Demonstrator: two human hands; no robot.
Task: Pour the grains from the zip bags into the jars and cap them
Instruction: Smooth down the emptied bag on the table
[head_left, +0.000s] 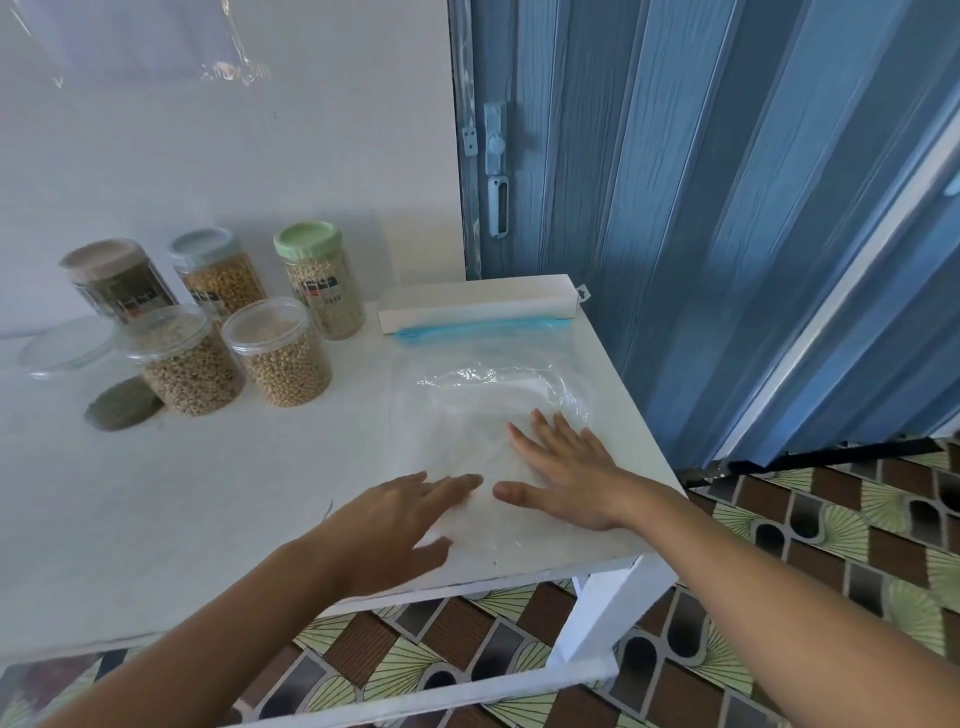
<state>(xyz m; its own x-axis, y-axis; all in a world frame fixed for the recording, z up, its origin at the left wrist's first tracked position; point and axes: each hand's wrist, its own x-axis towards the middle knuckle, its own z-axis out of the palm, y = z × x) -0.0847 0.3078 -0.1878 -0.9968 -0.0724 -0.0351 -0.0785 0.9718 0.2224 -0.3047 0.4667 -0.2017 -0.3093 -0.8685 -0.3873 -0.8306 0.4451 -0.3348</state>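
Observation:
An empty clear zip bag (483, 395) with a blue zip strip lies flat on the white table (208, 499) near its right edge. My right hand (566, 473) presses flat on the bag with straight, spread fingers. My left hand (395, 525) lies flat on the bag's near left part, fingers straight. At the back left stand three capped jars of grains: a brown-lidded jar (119, 280), a grey-lidded jar (218, 273) and a green-lidded jar (319, 278). In front of them two clear jars of grains (192, 364) (283, 353) stand without caps.
A clear lid (65, 345) lies at the far left, and a dark round lid (122, 410) lies beside the open jars. A white box (478, 306) sits behind the bag. A blue folding door (701, 208) stands to the right; patterned floor lies below.

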